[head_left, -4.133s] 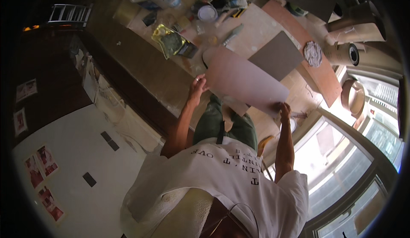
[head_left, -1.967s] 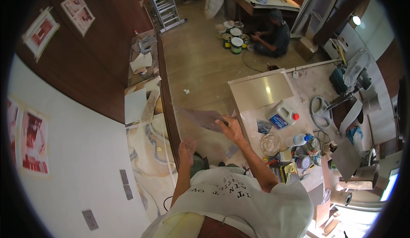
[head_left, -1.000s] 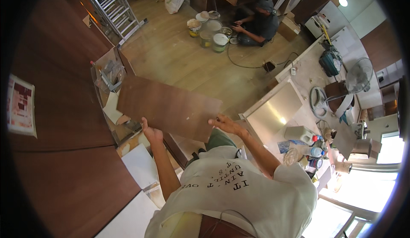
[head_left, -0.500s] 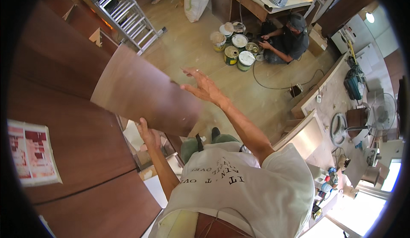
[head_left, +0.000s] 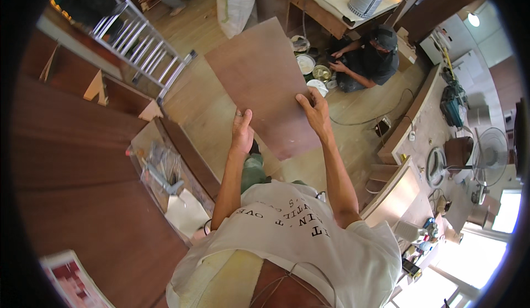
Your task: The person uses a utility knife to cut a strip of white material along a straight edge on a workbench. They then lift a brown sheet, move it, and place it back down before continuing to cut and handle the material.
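Note:
A brown rectangular veneer sheet point(head_left: 264, 81) is held up in front of me, above the wooden floor. My left hand point(head_left: 242, 132) grips its lower left edge, thumb on the face. On the sheet's right edge sits my right hand point(head_left: 316, 112), fingers wrapped over it. Both arms reach forward from my white shirt.
A person in dark clothes point(head_left: 369, 59) crouches on the floor beside several paint tins point(head_left: 309, 67). A metal ladder point(head_left: 144, 54) lies at upper left. A worktable point(head_left: 337, 4) stands behind. A cluttered counter with a fan point(head_left: 486, 156) runs along the right. Brown wall panels point(head_left: 72, 170) fill the left.
I have turned from the wall panels toward the room. The sheet has swung from my left to straight ahead, and my right hand now grips its right edge.

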Demonstrator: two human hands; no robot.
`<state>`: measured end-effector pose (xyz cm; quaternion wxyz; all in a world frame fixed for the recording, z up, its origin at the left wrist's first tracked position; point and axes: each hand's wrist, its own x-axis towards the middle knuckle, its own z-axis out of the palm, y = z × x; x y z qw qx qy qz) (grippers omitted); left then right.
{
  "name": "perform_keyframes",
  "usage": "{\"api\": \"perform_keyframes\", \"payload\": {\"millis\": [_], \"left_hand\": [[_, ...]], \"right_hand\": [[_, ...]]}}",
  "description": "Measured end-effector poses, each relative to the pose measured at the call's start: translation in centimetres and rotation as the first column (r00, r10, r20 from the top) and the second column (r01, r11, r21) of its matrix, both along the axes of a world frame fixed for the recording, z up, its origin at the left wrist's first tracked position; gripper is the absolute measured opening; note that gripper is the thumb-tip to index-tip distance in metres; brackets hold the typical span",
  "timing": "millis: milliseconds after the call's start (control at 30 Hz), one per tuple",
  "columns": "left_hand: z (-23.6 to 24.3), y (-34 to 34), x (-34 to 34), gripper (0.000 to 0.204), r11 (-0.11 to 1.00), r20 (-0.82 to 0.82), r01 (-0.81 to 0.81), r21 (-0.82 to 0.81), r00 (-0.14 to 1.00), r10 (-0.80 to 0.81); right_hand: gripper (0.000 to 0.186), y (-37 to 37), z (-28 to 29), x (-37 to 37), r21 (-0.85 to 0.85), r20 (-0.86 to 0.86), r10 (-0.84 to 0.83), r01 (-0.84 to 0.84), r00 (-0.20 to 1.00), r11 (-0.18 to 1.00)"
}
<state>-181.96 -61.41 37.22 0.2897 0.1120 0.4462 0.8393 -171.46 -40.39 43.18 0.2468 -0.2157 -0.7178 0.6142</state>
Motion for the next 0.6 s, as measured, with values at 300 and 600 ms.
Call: {"api": "perform_keyframes", "payload": {"millis": [300,600], "left_hand": [[-4.7,5.7,-17.4,0.058,0.882,0.022,0.328,-0.338,0.94,-0.341],[-8.9,11.1,-27.2,0.062,0.793,0.179,0.462,-0.398,0.887,-0.427]], "right_hand": [[0.028,5.0,0.2,-7.7,0.346,0.241,-0.472,0.379,0.848,0.858],[0.03,12.9,-5.5,-13.6,0.623,0.265,-0.71,0.447,0.652,0.642]]}}
